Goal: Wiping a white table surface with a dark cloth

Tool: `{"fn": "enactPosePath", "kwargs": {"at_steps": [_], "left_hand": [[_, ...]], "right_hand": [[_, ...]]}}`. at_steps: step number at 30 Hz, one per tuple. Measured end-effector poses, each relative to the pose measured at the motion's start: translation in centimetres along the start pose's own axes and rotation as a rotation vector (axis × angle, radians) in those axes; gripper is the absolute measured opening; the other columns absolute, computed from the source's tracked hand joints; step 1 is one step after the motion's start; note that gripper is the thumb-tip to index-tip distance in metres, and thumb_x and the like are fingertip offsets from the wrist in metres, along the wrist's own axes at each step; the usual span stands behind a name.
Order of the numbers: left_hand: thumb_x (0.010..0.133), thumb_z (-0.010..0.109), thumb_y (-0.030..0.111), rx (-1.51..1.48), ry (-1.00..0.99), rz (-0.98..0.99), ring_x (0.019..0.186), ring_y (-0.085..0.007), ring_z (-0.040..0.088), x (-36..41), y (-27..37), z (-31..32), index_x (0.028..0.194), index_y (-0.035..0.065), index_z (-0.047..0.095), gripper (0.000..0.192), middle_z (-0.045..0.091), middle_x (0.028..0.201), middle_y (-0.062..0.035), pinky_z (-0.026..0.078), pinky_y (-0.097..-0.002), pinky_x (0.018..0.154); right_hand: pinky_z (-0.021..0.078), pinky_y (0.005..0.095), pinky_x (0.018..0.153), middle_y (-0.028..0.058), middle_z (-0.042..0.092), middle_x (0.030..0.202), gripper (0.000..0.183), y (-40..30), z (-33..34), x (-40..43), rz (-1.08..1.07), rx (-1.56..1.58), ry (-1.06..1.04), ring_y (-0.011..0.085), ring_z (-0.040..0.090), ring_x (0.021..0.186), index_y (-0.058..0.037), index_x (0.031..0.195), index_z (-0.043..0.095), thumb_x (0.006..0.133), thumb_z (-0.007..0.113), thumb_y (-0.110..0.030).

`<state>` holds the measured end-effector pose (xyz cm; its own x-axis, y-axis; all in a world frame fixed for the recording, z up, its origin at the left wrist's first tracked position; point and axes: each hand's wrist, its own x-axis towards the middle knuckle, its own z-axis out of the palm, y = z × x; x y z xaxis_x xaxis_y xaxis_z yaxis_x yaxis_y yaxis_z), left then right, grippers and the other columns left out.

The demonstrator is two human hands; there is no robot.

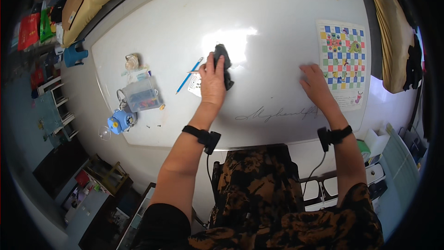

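My left hand grips a crumpled dark grey bundle, which looks like cloth, on the glossy white table. Close to its left side, a blue pencil lies slanted across a thin brown stick or pencil. A white card with black marks is partly covered by that hand. At the right, my right hand holds nothing, its fingers bent and apart, beside a printed snakes-and-ladders sheet. Cursive handwriting in dark strokes runs across the tabletop between my forearms.
Left on the table are a clear plastic box with small coloured pieces, a blue bottle, a plastic-wrapped item and two small dark screw-like pieces. A blue stool stands beyond the left edge. Cables hang from both wrist straps.
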<state>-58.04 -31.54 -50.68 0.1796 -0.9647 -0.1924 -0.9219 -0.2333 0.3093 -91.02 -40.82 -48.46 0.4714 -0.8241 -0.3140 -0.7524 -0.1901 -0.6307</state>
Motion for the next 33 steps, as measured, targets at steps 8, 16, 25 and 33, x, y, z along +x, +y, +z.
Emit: {"fn": "enactPosePath", "kwargs": {"at_steps": [8,16,25,33], "left_hand": [[0.083,0.05,-0.01,0.065,-0.094,0.007,0.121,-0.0438,0.041,3.7,-1.7,-2.6,0.141,0.0003,0.045,0.059,0.03,0.151,-0.0228,0.042,-0.0436,0.106],[0.083,0.056,-0.006,0.061,-0.147,-0.044,0.118,-0.0424,0.044,5.3,-2.8,-3.2,0.14,0.001,0.046,0.059,0.033,0.148,-0.0231,0.042,-0.0442,0.105],[0.081,0.063,-0.003,0.034,0.115,-0.262,0.12,-0.0431,0.04,7.1,-5.0,-1.9,0.139,-0.0019,0.045,0.061,0.033,0.147,-0.026,0.037,-0.047,0.106],[0.08,0.069,0.002,-0.123,-0.015,-0.22,0.132,-0.0507,0.033,5.1,-2.4,-4.7,0.147,0.0079,0.036,0.076,0.02,0.154,-0.029,0.034,-0.0501,0.112]], "right_hand": [[0.0427,0.0414,0.103,0.0196,0.052,0.128,0.037,-0.5,-9.1,0.2,-0.155,-0.231,-0.247,0.0377,0.051,0.115,0.0003,0.117,0.061,0.081,0.068,-0.002],[0.0431,0.0398,0.102,0.0189,0.052,0.131,0.034,-4.9,-5.6,6.3,-0.19,-0.03,-0.181,0.0369,0.05,0.119,-0.0004,0.119,0.059,0.086,0.065,-0.005],[0.0214,0.0565,0.117,0.0212,0.019,0.158,0.083,-5.0,4.2,3.8,0.012,-0.392,0.053,0.0407,0.02,0.145,-0.0019,0.147,0.032,0.079,0.076,-0.021],[0.0402,0.0474,0.103,0.0179,0.047,0.135,0.051,-3.6,0.5,2.3,-0.096,-0.073,0.016,0.0353,0.046,0.125,-0.0016,0.13,0.051,0.085,0.07,-0.018]]}}
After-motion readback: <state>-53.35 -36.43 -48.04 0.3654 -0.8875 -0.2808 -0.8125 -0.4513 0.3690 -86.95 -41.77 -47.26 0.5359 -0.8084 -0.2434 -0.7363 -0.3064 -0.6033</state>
